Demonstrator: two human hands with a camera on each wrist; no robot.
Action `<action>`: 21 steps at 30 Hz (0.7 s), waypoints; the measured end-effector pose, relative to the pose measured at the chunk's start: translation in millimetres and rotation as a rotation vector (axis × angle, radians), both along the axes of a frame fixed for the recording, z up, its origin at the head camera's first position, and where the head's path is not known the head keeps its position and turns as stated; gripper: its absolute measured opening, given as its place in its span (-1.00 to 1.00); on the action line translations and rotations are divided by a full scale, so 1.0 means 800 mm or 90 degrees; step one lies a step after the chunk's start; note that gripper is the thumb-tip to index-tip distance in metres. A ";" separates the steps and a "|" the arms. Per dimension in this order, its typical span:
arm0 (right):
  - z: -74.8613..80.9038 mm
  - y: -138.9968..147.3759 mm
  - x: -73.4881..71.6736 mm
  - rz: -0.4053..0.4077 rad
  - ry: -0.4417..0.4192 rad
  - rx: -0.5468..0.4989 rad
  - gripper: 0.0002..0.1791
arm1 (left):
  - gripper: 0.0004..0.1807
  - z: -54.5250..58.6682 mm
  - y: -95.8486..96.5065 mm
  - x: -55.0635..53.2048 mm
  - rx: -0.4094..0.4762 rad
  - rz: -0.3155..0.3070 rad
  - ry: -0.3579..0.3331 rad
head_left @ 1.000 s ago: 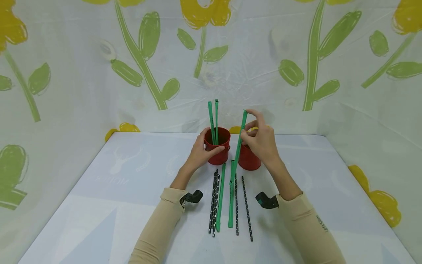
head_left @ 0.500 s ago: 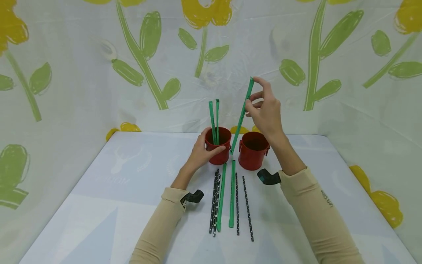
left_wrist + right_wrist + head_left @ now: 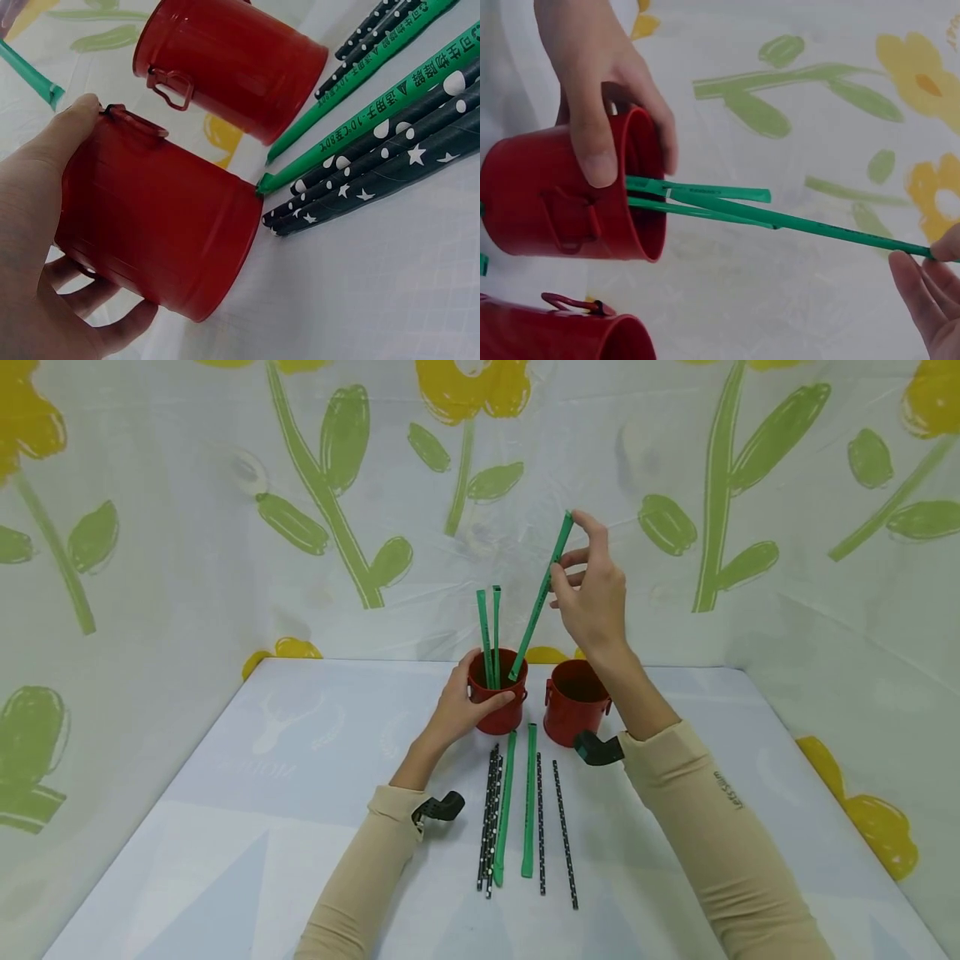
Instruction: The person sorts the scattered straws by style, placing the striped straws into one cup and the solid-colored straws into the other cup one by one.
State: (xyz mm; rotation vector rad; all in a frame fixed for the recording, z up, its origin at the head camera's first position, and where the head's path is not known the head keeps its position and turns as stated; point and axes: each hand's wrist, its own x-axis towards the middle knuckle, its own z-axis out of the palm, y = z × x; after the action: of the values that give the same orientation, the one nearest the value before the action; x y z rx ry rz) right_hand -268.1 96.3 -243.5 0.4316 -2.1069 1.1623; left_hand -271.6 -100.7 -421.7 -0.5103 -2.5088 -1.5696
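My left hand (image 3: 459,702) grips the left red bucket (image 3: 498,718), fingers and thumb around its side, as the left wrist view shows. Two green-wrapped straws (image 3: 483,627) stand in that bucket and lean a little. Between thumb and fingers my right hand (image 3: 596,589) pinches another green-wrapped straw (image 3: 542,602) near its upper part. This straw slants down to the left, its lower end at the bucket's mouth; in the right wrist view the end (image 3: 697,198) overlaps the standing straws. How deep it reaches I cannot tell.
A second red bucket (image 3: 573,714) stands right of the gripped one. In front lie two green-wrapped straws (image 3: 528,810) and several black patterned straws (image 3: 491,827), roughly parallel. A flowered curtain (image 3: 450,568) hangs behind the white table (image 3: 300,860).
My right hand has lifted the green-wrapped straw from in front of the right bucket, then moved it left, bringing its lower end to the left bucket's mouth. The left hand keeps its grip.
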 end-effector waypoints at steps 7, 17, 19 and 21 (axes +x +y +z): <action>-0.018 -0.013 -0.002 -0.016 -0.018 0.028 -0.38 | -0.04 0.005 0.000 0.003 0.002 0.002 0.000; -0.022 -0.019 -0.005 -0.036 0.005 0.005 -0.39 | -0.04 0.000 0.000 0.000 0.000 0.004 -0.001; -0.024 -0.020 -0.005 -0.037 0.000 0.011 -0.39 | -0.04 -0.001 0.000 -0.001 0.002 0.003 -0.001; -0.028 -0.021 -0.005 -0.033 -0.012 0.016 -0.38 | -0.05 -0.002 0.000 0.000 0.006 0.002 -0.002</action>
State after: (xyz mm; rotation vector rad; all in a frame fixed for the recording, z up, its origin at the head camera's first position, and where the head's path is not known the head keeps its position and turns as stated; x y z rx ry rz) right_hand -272.4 79.5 -265.8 0.3772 -2.1384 1.1161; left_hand -272.0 -101.0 -423.1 -0.5024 -2.5023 -1.5810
